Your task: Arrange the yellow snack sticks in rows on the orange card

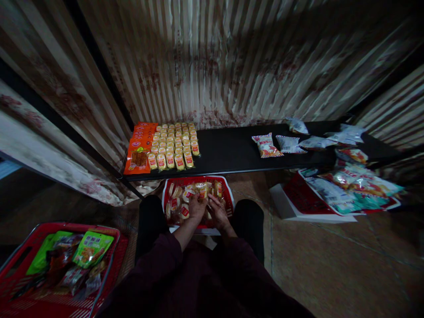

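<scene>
Over the red basket [229,194] between my knees, both hands meet at a small wrapped cake [203,191] with a red label and clear film. My left hand [197,207] is closed on its near side. The fingers of my right hand [218,212] come together at its right edge, and their tips are partly hidden. Several more wrapped cakes [174,203] lie loose in the basket around my hands. Beyond them, rows of similar wrapped cakes [170,160] stand on the black shelf [225,152].
Orange snack packs [138,150] line the shelf's left end. Puffy snack bags [266,145] lie along its right part. A red basket of bags [357,187] stands right; another red basket [115,240] with green pouches [93,248] sits left. A pleated curtain [212,66] hangs behind.
</scene>
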Demonstrator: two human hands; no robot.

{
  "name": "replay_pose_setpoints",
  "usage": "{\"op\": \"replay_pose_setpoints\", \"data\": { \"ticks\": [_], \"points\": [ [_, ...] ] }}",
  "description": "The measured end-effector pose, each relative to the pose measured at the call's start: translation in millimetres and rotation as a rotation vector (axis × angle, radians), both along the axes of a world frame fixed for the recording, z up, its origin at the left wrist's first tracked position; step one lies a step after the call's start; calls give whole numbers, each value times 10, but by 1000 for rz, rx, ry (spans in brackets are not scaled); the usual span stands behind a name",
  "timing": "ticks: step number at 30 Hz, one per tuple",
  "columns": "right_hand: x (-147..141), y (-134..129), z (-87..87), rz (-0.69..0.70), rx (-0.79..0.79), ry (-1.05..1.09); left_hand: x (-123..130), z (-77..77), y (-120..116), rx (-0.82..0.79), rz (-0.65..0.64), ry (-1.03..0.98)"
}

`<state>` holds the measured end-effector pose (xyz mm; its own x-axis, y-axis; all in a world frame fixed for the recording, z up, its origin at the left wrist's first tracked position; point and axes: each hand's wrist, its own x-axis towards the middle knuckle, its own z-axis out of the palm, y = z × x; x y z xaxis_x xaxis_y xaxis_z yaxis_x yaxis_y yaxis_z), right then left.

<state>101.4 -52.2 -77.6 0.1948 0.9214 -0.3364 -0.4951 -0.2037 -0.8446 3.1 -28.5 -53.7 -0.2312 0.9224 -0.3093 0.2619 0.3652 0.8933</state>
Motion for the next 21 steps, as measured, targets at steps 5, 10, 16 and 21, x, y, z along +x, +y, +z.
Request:
{"op": "replay_pose_setpoints", "data": {
  "ticks": [5,10,16,21],
  "points": [
    [20,39,28,-26,-7,60,46,-38,10,25,26,-24],
    [27,72,90,-93,34,51,89,-72,40,69,18,-82],
    [16,89,201,-102,60,15,101,-16,54,128,7,-197],
    [29,136,207,-76,106,-71,75,89,55,164,-7,-258]
  ]
}}
